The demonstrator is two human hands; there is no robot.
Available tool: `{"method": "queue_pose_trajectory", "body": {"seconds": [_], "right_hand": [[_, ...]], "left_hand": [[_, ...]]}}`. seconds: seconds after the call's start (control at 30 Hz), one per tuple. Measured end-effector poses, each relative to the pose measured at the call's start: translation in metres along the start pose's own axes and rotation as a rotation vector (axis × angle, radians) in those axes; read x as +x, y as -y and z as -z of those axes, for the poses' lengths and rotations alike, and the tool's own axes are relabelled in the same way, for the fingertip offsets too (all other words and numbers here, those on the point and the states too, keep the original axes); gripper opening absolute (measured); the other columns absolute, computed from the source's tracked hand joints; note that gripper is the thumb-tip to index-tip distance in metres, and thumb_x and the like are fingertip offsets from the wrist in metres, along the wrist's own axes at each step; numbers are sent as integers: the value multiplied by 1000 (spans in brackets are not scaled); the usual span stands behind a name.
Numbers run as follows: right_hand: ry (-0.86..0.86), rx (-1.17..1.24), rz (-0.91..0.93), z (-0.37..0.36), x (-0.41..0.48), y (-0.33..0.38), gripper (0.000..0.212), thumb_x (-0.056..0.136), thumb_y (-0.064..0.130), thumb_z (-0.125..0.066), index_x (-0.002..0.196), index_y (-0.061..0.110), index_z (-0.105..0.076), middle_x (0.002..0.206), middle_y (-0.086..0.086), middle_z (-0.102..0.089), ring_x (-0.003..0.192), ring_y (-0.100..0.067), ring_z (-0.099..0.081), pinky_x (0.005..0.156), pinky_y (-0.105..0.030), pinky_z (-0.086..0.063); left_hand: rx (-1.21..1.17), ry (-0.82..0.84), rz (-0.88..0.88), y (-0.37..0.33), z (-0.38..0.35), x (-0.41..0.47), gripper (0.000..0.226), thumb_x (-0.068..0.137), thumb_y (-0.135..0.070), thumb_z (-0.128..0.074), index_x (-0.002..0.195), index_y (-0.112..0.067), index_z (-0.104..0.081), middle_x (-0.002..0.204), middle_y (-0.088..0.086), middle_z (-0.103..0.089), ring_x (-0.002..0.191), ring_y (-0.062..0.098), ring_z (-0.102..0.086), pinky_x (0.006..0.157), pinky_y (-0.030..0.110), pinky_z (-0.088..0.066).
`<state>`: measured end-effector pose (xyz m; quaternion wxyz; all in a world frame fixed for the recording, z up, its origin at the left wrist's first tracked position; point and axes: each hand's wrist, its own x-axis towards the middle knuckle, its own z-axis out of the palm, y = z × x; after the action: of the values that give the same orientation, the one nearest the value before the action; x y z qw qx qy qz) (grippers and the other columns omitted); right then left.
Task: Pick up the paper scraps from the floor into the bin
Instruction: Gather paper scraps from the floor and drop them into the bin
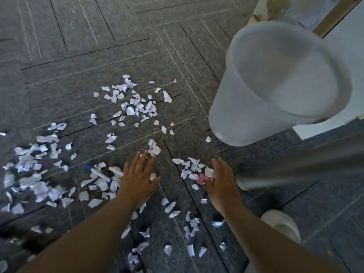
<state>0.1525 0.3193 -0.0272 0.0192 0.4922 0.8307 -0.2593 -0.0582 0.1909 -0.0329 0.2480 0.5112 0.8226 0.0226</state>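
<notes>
**On the floor, beside the bin: light scraps waiting to be gathered**

In the head view, the paper scraps [136,107] are seen scattered over the grey carpeted floor [78,56]. They lie in loose clusters ahead of the hands and to their left, with more strewn between the forearms. The translucent white bin [232,115] is seen to the right, near the scraps; nothing can be made out inside it.

Both hands are released. The left hand [137,180] and the right hand [222,186] are spread with straight fingers low over the floor, and nothing is held. A crumpled scrap [154,148] lies at the left fingertips; whether it is touched cannot be told. Two marker pens [100,174] and a small pink piece [201,178] lie among the paper.

The scraps are judged to be very light, thin and limp, and easily shed from a loose grasp. Flat pieces are likely to cling to the carpet pile, so they would best be swept together between the palms and lifted by the handful. Crumpled pieces offer raised folds to be pinched.
</notes>
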Motion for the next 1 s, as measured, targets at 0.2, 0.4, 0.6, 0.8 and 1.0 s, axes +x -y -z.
{"method": "queue_pose_trajectory", "body": {"seconds": [0.2,0.4,0.6,0.8,1.0], "right_hand": [[55,49,-22,-48,-9,1,64,97,31,-39,146,9,-5,156,-11,4,143,-22,4,110,-22,2],[87,-25,24,-52,28,21,71,96,39,-34,146,10,6,155,-8,13,141,-19,15,112,-30,2],[126,-3,367,-50,38,57,63,94,38,-39,147,17,-11,156,-3,-1,142,-21,-5,108,-33,-25],[26,-120,-66,-20,96,16,71,94,47,-35,147,19,3,156,-7,10,142,-25,9,116,-41,-5],[203,-107,241,-37,86,49,68,95,42,-34,146,18,4,155,-1,12,138,-16,18,111,-35,5]], "left_hand": [[43,-26,-42,13,-48,-6,93,72,-74,19,144,-21,-6,155,9,-4,140,24,10,114,47,5],[153,-87,-143,14,-49,16,75,81,-59,-1,139,-10,4,149,10,11,138,25,14,114,38,11],[118,-71,-177,25,-42,26,76,84,-55,-9,138,-3,-1,150,11,4,138,24,5,112,41,-5],[167,-81,-148,38,-24,32,69,91,-50,-26,145,-11,-7,155,12,0,140,28,8,112,45,-2],[130,-2,-112,34,-9,45,68,96,-44,-28,145,-17,11,154,8,17,142,26,16,115,41,2]]}}
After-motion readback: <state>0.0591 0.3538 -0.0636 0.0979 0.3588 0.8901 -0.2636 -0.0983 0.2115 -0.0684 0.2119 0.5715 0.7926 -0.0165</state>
